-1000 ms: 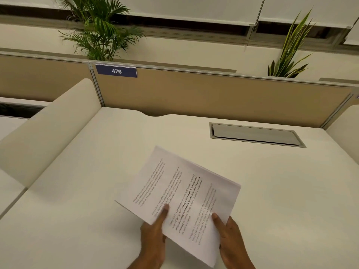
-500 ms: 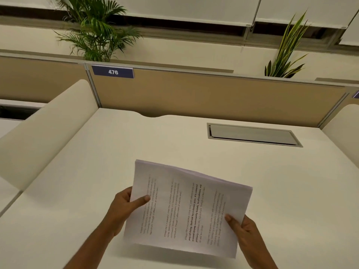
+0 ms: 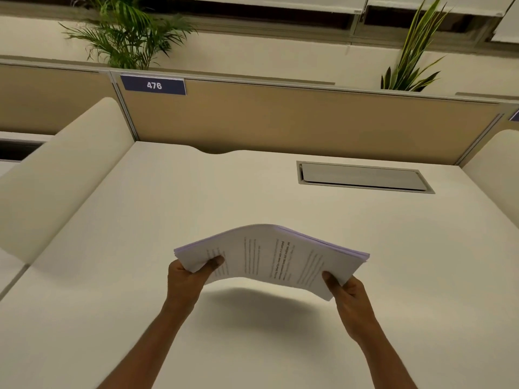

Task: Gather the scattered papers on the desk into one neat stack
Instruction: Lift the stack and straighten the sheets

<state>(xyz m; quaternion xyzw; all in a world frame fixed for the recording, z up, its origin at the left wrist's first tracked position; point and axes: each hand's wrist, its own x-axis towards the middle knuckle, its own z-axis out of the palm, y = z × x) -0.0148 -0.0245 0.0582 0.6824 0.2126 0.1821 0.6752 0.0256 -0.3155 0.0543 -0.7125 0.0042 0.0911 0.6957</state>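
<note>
1. Head view: stack of papers [image 3: 276,258] held in the air above the counter [image 3: 196,197], toward 6 o'clock, shadow beneath it.
2. Left hand [image 3: 187,279] pinches the stack's 9 o'clock edge, right hand [image 3: 346,293] its 3 o'clock edge; both closed on the sheets.
3. Middle bows up, prob. from hands pressing inward to square the edges.
4. Recessed cable tray [image 3: 365,178] at 1 o'clock, lid down, contents hidden.
5. No loose sheets seen on the counter.

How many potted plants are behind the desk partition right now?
2. A feathery palm stands behind the partition at far left, above the 476 sign. A stiff sword-leaved plant stands at far right. Their pots are hidden; more may sit out of frame.
</note>
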